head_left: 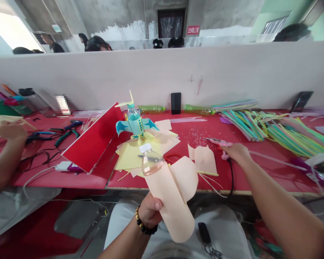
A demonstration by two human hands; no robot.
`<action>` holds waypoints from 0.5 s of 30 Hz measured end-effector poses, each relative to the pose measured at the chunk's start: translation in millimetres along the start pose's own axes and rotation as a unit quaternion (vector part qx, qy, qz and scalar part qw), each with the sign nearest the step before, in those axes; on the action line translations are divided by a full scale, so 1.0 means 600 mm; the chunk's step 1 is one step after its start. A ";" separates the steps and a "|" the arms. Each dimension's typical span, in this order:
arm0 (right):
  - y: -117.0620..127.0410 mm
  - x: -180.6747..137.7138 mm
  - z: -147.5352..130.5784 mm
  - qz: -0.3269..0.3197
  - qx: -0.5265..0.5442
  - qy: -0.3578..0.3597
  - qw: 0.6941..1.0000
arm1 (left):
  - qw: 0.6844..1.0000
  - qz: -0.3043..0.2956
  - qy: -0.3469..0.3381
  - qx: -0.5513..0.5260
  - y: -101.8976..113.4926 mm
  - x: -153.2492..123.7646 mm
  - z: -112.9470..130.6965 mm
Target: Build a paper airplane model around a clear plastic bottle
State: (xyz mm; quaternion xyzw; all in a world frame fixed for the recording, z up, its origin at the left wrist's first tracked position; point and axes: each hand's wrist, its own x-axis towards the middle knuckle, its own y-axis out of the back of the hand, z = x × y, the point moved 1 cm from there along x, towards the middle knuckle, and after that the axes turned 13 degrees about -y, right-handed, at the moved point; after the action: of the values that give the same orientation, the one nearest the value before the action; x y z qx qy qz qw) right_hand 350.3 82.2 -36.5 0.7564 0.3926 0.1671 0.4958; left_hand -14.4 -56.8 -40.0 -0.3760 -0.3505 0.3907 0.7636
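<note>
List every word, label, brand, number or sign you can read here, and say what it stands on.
"卫生间…上三楼": white characters on the red rectangular wall sign; a middle character is blurred.
Small pale rectangular sign: too small to read.
Pink plastic glue gun: any print too blurred to read.
Clear plastic bottle wrapped in peach paper: no text visible.

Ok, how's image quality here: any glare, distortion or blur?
Head view: upper-left opening washed out; head view: right forearm looks stretched, softer toward the corner; head view: small glints on the held bottle; head view: pixelated patch at left.
</note>
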 end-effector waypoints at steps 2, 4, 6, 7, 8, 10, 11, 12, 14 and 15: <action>0.009 -0.017 -0.007 0.010 -0.025 -0.006 1.000 | 1.000 -0.001 0.003 -0.007 0.000 0.000 -0.002; 0.019 -0.057 -0.022 0.026 -0.019 0.032 0.999 | 1.000 0.003 0.014 -0.009 0.002 -0.001 -0.006; 0.033 -0.117 -0.047 0.035 0.015 0.112 0.993 | 1.000 0.005 0.026 -0.009 0.006 -0.003 -0.010; 0.040 -0.152 -0.063 0.011 0.079 0.203 0.976 | 0.999 0.005 0.029 -0.011 0.007 -0.005 -0.013; 0.048 -0.187 -0.081 -0.054 0.128 0.281 0.949 | 0.999 0.005 0.032 -0.013 0.009 -0.006 -0.016; 0.062 -0.249 -0.114 -0.194 0.166 0.369 0.894 | 0.999 0.006 0.041 -0.021 0.011 -0.008 -0.020; 0.068 -0.272 -0.128 -0.240 0.165 0.383 0.877 | 0.999 0.007 0.046 -0.025 0.011 -0.008 -0.022; 0.074 -0.289 -0.141 -0.278 0.154 0.399 0.860 | 0.998 0.008 0.051 -0.029 0.011 -0.008 -0.023; 0.080 -0.307 -0.160 -0.342 0.138 0.409 0.835 | 0.997 0.005 0.058 -0.041 0.008 -0.008 -0.025; 0.081 -0.309 -0.166 -0.370 0.128 0.408 0.825 | 0.997 0.001 0.060 -0.048 0.006 -0.007 -0.026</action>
State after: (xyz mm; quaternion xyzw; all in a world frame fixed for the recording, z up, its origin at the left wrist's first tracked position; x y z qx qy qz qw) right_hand 189.3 -6.8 77.0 0.4741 0.8272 0.2126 0.2137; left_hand -4.7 -63.9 -51.1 -0.4353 -0.3224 0.3509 0.7638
